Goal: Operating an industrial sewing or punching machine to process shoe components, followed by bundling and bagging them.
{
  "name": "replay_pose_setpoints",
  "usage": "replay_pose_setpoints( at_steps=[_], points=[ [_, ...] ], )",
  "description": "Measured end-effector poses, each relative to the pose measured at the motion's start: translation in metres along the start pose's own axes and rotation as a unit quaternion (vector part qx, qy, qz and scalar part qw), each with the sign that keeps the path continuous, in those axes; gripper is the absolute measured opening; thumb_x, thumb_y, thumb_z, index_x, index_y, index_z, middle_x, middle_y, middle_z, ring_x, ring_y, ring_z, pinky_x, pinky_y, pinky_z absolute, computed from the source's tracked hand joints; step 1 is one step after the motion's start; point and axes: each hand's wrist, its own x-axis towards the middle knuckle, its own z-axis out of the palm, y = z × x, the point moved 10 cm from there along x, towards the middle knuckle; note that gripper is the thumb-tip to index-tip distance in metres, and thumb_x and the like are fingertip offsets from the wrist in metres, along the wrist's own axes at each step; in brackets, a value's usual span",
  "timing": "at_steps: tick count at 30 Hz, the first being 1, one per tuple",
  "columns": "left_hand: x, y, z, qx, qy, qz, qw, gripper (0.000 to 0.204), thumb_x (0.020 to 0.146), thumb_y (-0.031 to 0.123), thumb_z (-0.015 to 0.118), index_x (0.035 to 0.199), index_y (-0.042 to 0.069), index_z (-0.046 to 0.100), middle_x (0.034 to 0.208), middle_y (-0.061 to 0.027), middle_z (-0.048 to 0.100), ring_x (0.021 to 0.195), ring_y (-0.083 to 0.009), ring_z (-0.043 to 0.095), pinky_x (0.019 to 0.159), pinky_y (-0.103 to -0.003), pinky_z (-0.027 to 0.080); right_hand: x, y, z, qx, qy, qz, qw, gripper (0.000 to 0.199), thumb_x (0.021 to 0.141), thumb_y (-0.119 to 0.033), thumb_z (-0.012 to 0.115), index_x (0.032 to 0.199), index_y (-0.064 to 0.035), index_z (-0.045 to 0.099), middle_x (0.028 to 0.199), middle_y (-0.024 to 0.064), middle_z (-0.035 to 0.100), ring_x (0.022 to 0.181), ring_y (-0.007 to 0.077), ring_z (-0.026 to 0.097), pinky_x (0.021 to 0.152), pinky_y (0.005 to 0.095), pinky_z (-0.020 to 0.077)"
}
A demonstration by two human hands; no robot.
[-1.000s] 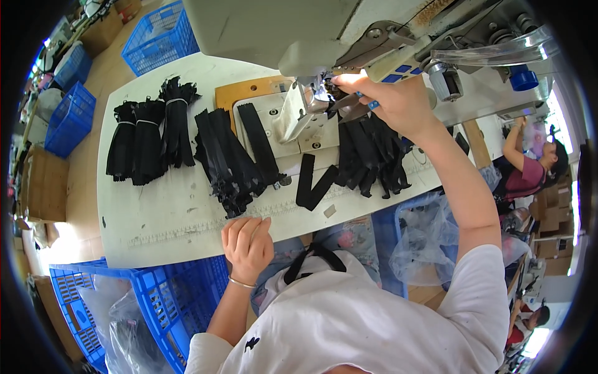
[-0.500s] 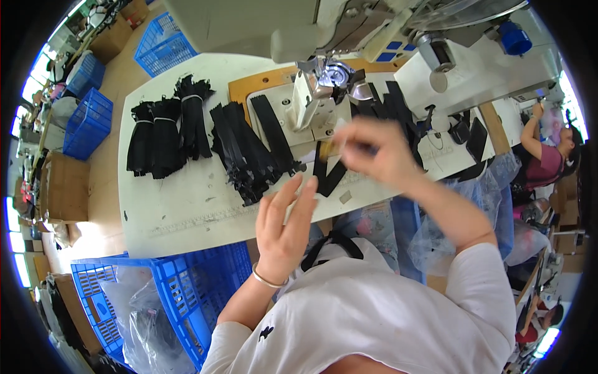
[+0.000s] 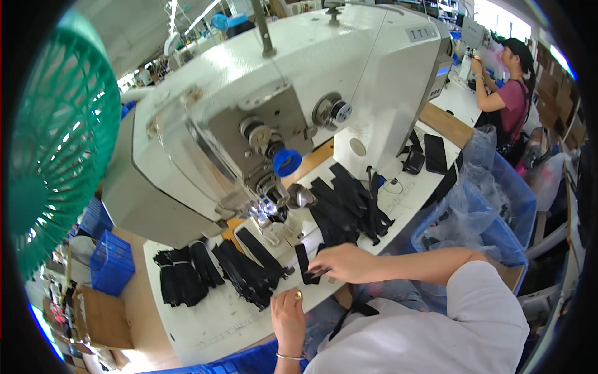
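Observation:
My left hand (image 3: 288, 321) is at the table's front edge, its fingers closed on a small round brass-coloured piece (image 3: 298, 295). To its right, my right hand (image 3: 350, 263) has its fingers pinched on something small, dark and partly shiny, too little of which shows to name. Just beside those fingertips lies a folded black fabric strip (image 3: 303, 260). Above the hands is the lit needle area (image 3: 269, 210) of a large white sewing machine (image 3: 268, 75). A pile of black strips (image 3: 246, 274) lies to the left, and another heap (image 3: 349, 209) to the right.
Tied black bundles (image 3: 182, 280) lie on the white table (image 3: 218, 333) at left. A phone (image 3: 435, 154) rests at far right. A green fan (image 3: 62, 143) fills the left edge. Blue crates (image 3: 111, 262) stand beyond. A person (image 3: 512, 100) works at another machine, back right.
The view has tilted up, showing more of the machine and the fan. My left hand's raised fingers have closed on the brass-coloured piece. My right hand remains near the folded strip.

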Motion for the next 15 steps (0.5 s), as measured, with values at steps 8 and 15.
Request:
replay_pose_setpoints(
  at_steps=[8, 15],
  points=[
    [0.008, 0.003, -0.020, 0.016, 0.055, -0.053, 0.997, 0.022, 0.077, 0.001, 0.065, 0.099, 0.000, 0.062, 0.105, -0.0148, 0.060, 0.095, -0.0329, 0.056, 0.083, -0.040, 0.046, -0.024, -0.088, -0.243, -0.187, 0.482, -0.158, 0.842, 0.054, 0.068, 0.015, 0.057, 0.117, -0.0070, 0.056, 0.089, 0.0052, 0.059, 0.067, 0.0142, 0.061, 0.050, 0.0229, 0.0466],
    [0.088, 0.090, -0.057, -0.265, 0.070, 0.024, 0.961, 0.028, 0.076, -0.007, 0.066, 0.103, 0.000, 0.064, 0.092, -0.0079, 0.062, 0.076, -0.0138, 0.060, 0.071, -0.026, 0.050, -0.008, -0.118, -0.247, -0.362, 0.423, -0.281, 0.782, 0.051, 0.058, -0.002, 0.071, 0.107, -0.0054, 0.059, 0.086, 0.0048, 0.060, 0.070, 0.0216, 0.061, 0.057, 0.0295, 0.0494]
  ],
)
